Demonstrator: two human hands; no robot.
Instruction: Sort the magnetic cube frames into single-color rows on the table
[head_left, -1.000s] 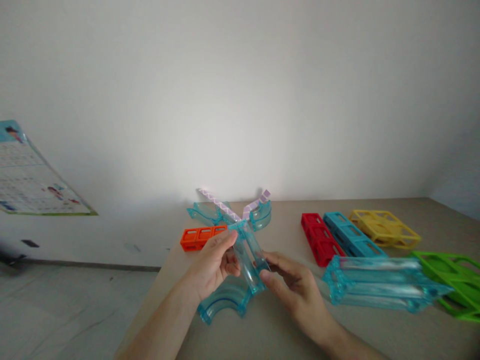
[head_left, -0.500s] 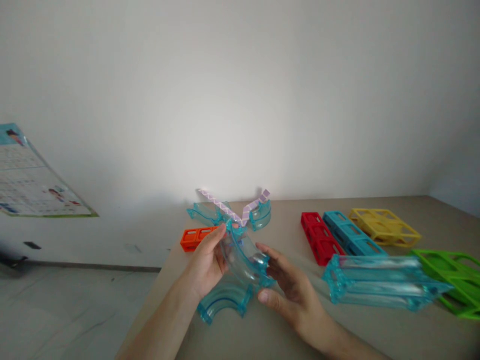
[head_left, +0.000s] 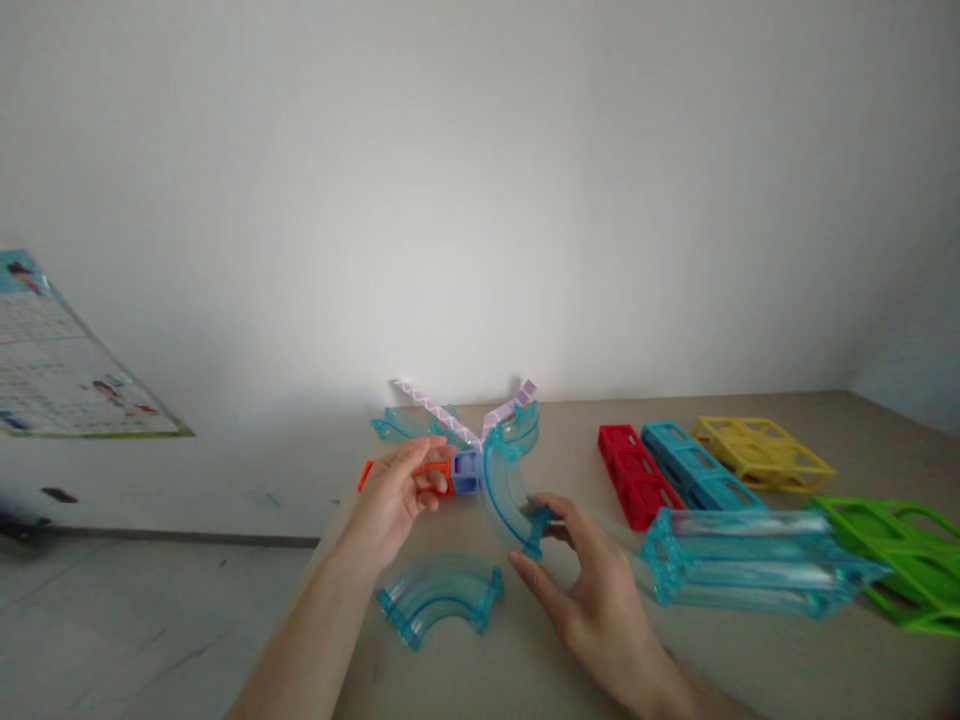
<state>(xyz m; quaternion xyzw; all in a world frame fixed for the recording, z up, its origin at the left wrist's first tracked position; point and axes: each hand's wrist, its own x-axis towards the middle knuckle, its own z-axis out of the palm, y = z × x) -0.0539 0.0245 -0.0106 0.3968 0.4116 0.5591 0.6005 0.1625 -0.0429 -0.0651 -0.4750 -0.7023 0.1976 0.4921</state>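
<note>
A clear teal curved tube piece is upright in front of me, and my right hand holds its lower right end between thumb and fingers. To its left, my left hand has its fingers curled over an orange block, partly hiding it. A purple block sits between the orange block and the curved piece. Nearer me, a second teal curved piece lies on the table. Behind the hands are a pale purple zigzag strip and further teal pieces.
On the right of the table lie red, blue, yellow and green frame blocks. A clear teal straight tube piece is in front of them. A wall stands behind; a poster hangs at left.
My left hand has let go of the curved piece and moved left to the orange block. The curved piece has turned in my right hand, and the purple block now shows.
</note>
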